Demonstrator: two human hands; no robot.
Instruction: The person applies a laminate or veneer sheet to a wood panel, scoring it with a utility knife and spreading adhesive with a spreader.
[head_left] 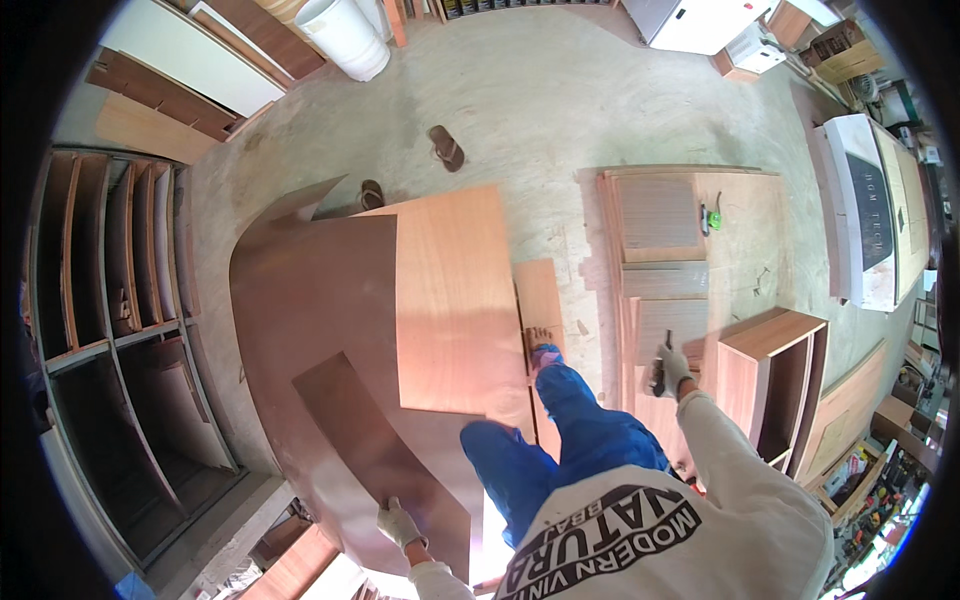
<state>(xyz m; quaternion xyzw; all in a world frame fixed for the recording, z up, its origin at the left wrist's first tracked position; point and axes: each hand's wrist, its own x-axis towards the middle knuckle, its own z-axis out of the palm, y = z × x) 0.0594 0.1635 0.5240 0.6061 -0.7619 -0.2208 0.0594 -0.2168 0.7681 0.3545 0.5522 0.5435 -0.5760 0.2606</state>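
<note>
My left hand (400, 523), in a pale work glove, grips the lower end of a long brown laminate strip (350, 410), its fingers closed on the edge. The strip lies over a larger brown laminate sheet (310, 290), which curls up at its far left corner. Beside the strip's far end, a light plywood board (450, 300) meets that sheet. My right hand (678, 368), also gloved, is closed around a dark hand tool (658, 376) whose kind I cannot make out. It hovers over a stack of boards on the right.
On the board stack (745, 230) lie a green tape measure (714, 216) and grey panels (657, 215). An open wooden cabinet box (765, 340) stands at right. A rack (105, 350) holds panels at left. Sandals (446, 148) and a white bucket (345, 40) are farther off.
</note>
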